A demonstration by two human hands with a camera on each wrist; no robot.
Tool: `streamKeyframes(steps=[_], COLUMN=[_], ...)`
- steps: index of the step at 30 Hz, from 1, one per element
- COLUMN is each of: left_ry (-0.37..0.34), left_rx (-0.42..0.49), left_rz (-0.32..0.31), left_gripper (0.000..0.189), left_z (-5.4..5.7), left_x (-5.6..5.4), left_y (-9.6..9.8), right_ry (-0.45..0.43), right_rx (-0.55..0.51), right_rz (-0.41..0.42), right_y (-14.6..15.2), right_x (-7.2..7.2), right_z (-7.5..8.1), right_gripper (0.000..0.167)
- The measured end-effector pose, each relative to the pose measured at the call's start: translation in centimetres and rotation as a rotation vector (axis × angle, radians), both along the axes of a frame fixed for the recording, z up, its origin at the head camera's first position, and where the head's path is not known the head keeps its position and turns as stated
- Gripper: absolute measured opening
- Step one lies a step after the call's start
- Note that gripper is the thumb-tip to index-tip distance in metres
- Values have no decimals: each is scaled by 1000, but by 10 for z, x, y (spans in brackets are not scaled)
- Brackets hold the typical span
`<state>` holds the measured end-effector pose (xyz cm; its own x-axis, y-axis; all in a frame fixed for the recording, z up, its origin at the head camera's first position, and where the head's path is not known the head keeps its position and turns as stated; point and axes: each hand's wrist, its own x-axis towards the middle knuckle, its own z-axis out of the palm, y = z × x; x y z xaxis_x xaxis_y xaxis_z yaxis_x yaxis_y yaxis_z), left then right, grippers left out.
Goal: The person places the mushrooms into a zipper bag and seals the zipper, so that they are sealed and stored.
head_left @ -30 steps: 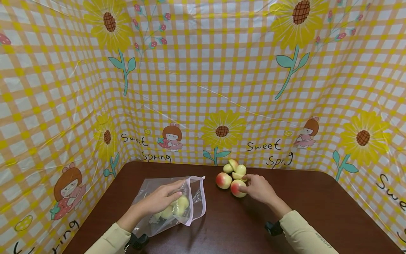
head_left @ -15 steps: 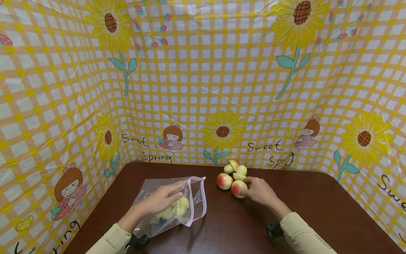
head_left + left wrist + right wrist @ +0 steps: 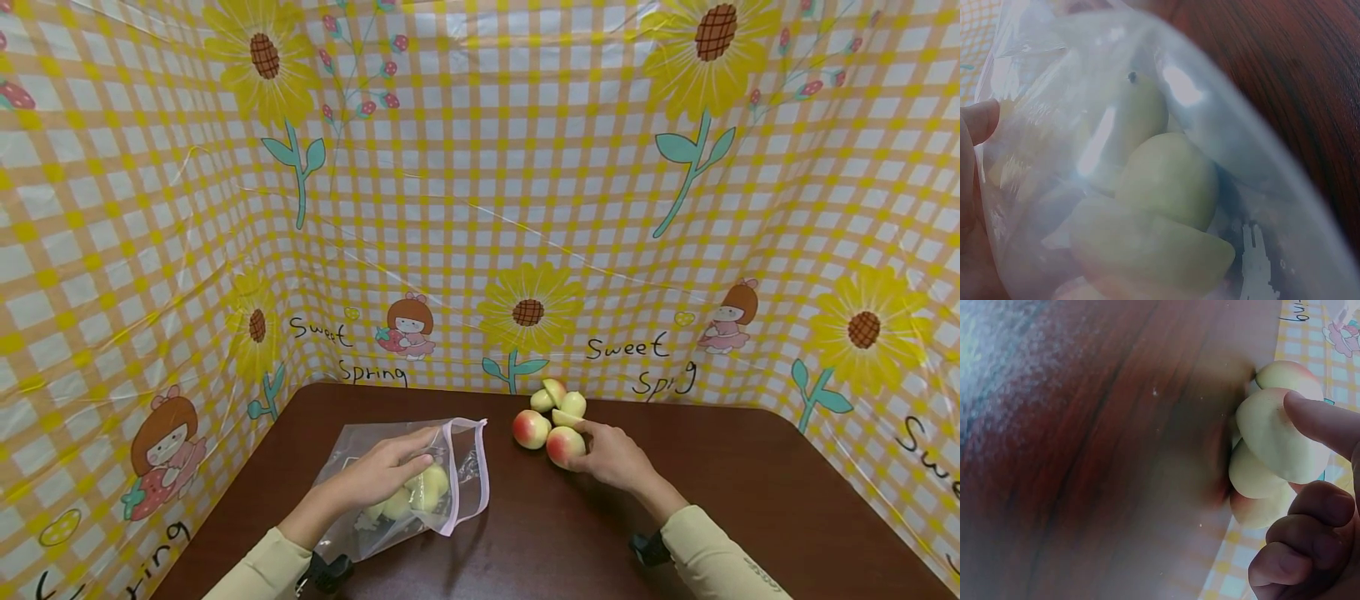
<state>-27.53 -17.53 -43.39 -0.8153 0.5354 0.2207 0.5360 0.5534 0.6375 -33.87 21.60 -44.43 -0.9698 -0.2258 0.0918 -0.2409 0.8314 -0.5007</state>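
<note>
My left hand (image 3: 378,471) lies with extended fingers on a clear zip bag (image 3: 352,442) with a pale lilac edge, its mouth facing right. Inside the bag are several pale yellow-green fruits (image 3: 1169,178), one a cut-looking half. My right hand (image 3: 618,458) pinches a red-and-yellow peach (image 3: 564,447) at the front of a small cluster; in the right wrist view the thumb presses the peach (image 3: 1275,434) and the other fingers are curled. Beside it sits another red-and-yellow peach (image 3: 531,429). Behind are a pale fruit (image 3: 573,404) and a half piece (image 3: 554,389).
The dark brown table (image 3: 517,542) is walled by a yellow checked cloth (image 3: 465,208) with sunflowers, close behind the fruit cluster. A dark wrist device (image 3: 649,547) sits by each sleeve cuff.
My right hand's fingers have closed in on the front peach, which stays nearly in place. The left hand and the bag have not moved; the view has shifted slightly.
</note>
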Motion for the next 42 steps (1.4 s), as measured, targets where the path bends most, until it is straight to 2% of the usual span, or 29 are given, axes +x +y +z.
streamKeyframes(steps=[13, 27, 42], left_ry=[-1, 7, 0], left_rx=[2, -2, -1], left_rz=[-5, -14, -3], left_gripper=[53, 55, 54], left_z=[3, 2, 3], left_x=[1, 1, 3], left_y=[0, 1, 1], right_ry=[12, 101, 95], right_rx=[47, 43, 27], right_rz=[-6, 5, 11], right_y=[0, -1, 0], right_x=[0, 2, 3], right_z=[-4, -4, -4], right_gripper=[69, 55, 50])
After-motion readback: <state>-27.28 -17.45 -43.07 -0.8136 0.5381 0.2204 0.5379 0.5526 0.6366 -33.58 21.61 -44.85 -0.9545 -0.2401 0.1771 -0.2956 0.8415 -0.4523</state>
